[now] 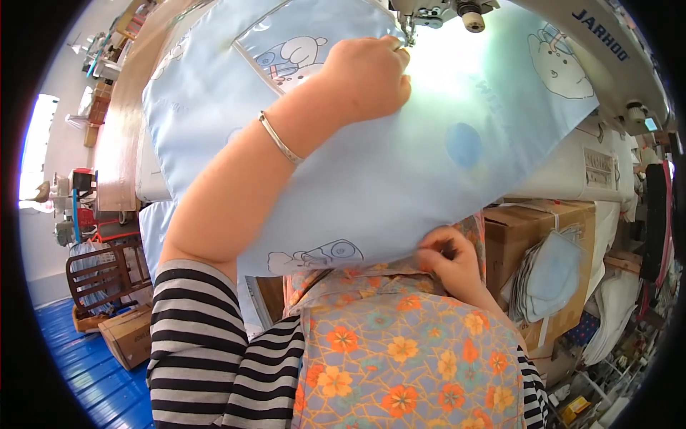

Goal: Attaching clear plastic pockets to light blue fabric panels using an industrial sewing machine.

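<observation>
A large piece of light-blue fabric point(343, 186) with printed cartoon animals drapes over the sewing machine's bed and down toward my lap. Beside the needle and presser foot point(409, 32), my left hand point(371, 79) is closed, its curled fingers gripping the cloth; the fingertips are partly hidden. A clear plastic window point(275, 46) with pale edging lies on the fabric to the left of that hand. Lower down at the right, my right hand point(457, 263) has its thumb and fingers bent together at the fabric's near edge.
The sewing machine head point(607, 50) overhangs the far right, its lamp lighting the cloth. A cardboard box point(532, 229) stands to the right with a stack of light-blue pieces point(550, 275) against it. At left are a brown chair point(107, 275) and another carton point(128, 332) on the blue floor.
</observation>
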Tool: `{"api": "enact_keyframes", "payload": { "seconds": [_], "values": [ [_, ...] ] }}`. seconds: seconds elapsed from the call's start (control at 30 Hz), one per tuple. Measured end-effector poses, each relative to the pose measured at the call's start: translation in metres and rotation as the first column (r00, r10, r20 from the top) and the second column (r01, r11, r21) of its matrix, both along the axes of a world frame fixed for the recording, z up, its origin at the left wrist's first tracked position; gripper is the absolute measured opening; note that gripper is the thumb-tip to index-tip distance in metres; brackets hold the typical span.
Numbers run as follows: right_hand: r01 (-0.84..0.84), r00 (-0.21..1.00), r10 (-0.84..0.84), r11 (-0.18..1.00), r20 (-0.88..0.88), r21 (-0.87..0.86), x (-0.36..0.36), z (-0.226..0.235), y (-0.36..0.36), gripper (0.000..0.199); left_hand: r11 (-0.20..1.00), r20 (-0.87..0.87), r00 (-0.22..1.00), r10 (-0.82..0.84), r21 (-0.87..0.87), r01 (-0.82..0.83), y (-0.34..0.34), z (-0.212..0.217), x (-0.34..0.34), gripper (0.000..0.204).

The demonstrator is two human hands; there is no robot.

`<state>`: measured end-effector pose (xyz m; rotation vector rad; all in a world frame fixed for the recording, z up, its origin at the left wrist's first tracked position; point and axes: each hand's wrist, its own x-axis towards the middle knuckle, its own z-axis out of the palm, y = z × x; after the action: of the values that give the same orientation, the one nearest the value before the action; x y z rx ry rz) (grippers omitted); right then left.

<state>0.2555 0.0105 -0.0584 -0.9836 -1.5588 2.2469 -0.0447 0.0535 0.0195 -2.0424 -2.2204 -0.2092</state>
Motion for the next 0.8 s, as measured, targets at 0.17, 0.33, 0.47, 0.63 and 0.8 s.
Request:
{"api": "enact_keyframes", "payload": {
  "seconds": [0.17,0.33,0.47,0.63,0.8],
  "values": [
    [0.13,0.991,-0.131,0.991,0.011,0.044,0.022,0.01,0.013,0.009,0.993,0.028,0.996,-0.086,-0.083,0.088,-0.003,0.004,-0.017,0.032],
    [0.314,0.94,-0.328,0.939,0.089,0.142,0.048,0.022,0.051,0.011,0.994,0.007,0.998,-0.059,-0.095,0.06,-0.006,0.009,-0.011,0.032],
    [0.293,0.941,-0.333,0.896,0.066,0.335,0.05,0.039,0.089,0.011,0.995,0.037,0.999,-0.018,-0.096,0.022,-0.008,0.008,-0.005,0.03],
    [0.231,0.853,-0.46,0.758,0.248,0.61,0.044,0.068,0.143,0.019,0.999,0.017,0.999,-0.03,-0.026,0.03,-0.003,-0.006,-0.004,0.03],
    [0.152,0.881,-0.414,0.705,0.228,0.693,0.036,0.08,0.201,0.021,0.99,0.016,0.999,-0.051,0.133,0.048,-0.009,-0.019,0.001,0.031]
  ]
}}
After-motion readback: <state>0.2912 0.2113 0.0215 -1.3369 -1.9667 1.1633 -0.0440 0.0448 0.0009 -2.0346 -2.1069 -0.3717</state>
